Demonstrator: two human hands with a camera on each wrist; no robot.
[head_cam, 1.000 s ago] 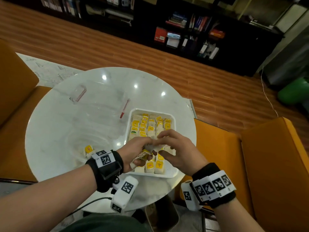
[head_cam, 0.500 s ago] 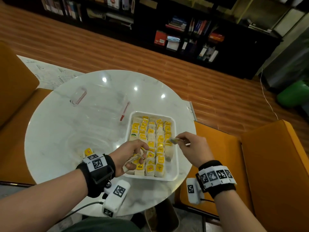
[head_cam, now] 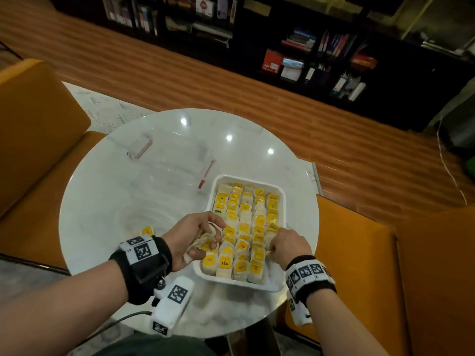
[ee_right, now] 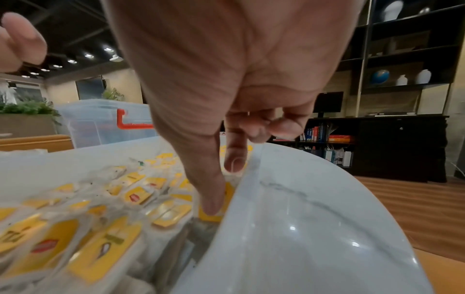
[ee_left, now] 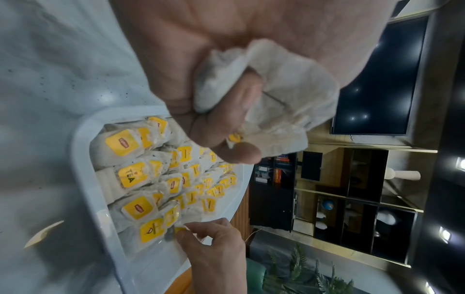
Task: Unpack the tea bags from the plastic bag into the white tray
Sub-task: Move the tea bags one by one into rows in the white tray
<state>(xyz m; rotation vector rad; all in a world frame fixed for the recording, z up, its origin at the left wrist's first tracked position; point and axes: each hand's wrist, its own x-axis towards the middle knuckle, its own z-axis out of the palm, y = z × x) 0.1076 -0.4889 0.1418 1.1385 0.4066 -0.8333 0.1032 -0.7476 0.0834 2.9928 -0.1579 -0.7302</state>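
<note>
The white tray (head_cam: 212,199) on the round marble table holds several rows of tea bags (head_cam: 245,227) with yellow tags. My left hand (head_cam: 205,238) hovers over the tray's near left corner and grips a bunch of tea bags (ee_left: 274,87) in its curled fingers. My right hand (head_cam: 274,240) is down at the tray's right wall, where thumb (ee_right: 214,204) and forefinger pinch one tea bag (ee_right: 210,215) by its tag. The clear plastic bag (head_cam: 169,168) with red trim lies behind the tray on the left. One loose tea bag (head_cam: 147,230) lies left of my left wrist.
The tray sits close to the table's (head_cam: 108,201) near right edge. Orange seats stand to the left (head_cam: 38,140) and right (head_cam: 372,253) of the table. A dark bookshelf (head_cam: 308,55) lines the far wall beyond the wooden floor.
My right hand left the left hand with one tea bag, swung right, and has come down at the tray's right column. The left hand keeps its bunch and has barely moved.
</note>
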